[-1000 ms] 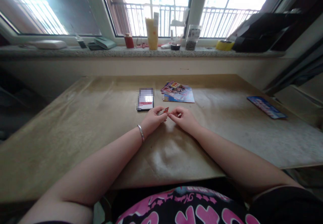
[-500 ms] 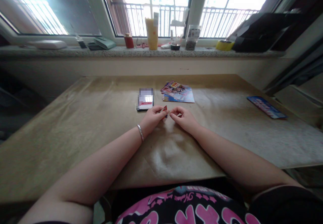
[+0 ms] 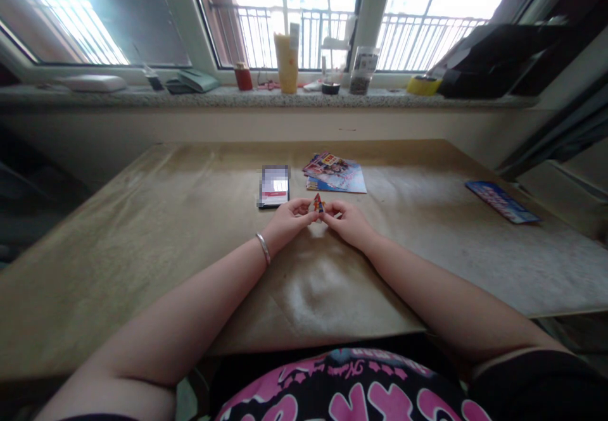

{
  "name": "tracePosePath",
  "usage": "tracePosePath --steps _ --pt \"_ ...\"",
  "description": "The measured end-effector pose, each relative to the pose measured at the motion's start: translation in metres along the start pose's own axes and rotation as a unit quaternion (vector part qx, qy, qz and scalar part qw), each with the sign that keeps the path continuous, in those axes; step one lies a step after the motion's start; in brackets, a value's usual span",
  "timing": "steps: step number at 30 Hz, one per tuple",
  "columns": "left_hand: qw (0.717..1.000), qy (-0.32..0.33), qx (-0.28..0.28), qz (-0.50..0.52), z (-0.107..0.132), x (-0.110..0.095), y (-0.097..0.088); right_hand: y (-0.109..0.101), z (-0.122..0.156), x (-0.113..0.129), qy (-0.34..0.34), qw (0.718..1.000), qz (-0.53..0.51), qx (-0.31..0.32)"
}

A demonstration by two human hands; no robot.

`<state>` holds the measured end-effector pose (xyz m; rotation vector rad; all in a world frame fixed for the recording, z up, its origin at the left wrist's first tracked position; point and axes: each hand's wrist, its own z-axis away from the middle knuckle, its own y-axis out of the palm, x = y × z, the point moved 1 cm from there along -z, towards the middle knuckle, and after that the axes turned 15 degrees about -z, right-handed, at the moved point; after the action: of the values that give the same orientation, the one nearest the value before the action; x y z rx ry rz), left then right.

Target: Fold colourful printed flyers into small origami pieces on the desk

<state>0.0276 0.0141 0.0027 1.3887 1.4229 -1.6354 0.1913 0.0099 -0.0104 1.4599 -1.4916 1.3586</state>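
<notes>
Between my two hands, over the middle of the table, is a small colourful piece of folded paper (image 3: 318, 205) with a pointed red top. My left hand (image 3: 292, 217) pinches its left side between thumb and fingers; a silver bangle (image 3: 263, 249) circles that wrist. The thumb and fingertips of my right hand (image 3: 348, 221) close on the paper's right lower edge. Just beyond my left hand lies a phone (image 3: 275, 187) with a lit, partly blurred screen. Several colourful printed sheets (image 3: 339, 174) overlap beyond my right hand.
A brownish cover spreads over the table (image 3: 199, 218). To the right lies a flat blue printed packet (image 3: 502, 202). Along the windowsill (image 3: 213, 99) stand a yellow cup (image 3: 287, 63), a red-brown jar (image 3: 242, 76), a clear container (image 3: 363, 71) and a yellow tape roll (image 3: 424, 85).
The folded paper has shifted slightly right and turned more upright, showing its pointed red top. My right fingertips, earlier slightly apart from it, now grip its edge.
</notes>
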Motion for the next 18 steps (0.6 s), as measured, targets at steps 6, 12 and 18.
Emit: tracePosePath --steps 6,12,18 --pt "0.998 0.000 -0.004 -0.070 -0.0025 0.0082 -0.0008 -0.0009 -0.0005 -0.0006 -0.004 1.000 0.021 -0.011" --pt "0.996 -0.001 0.008 -0.085 -0.0015 0.0051 -0.0015 -0.0010 0.0003 0.0056 -0.044 0.996 0.082 -0.005" --pt "0.995 0.016 0.011 -0.095 -0.0003 0.0013 -0.0037 -0.0005 0.0026 0.0084 -0.053 0.993 0.104 0.023"
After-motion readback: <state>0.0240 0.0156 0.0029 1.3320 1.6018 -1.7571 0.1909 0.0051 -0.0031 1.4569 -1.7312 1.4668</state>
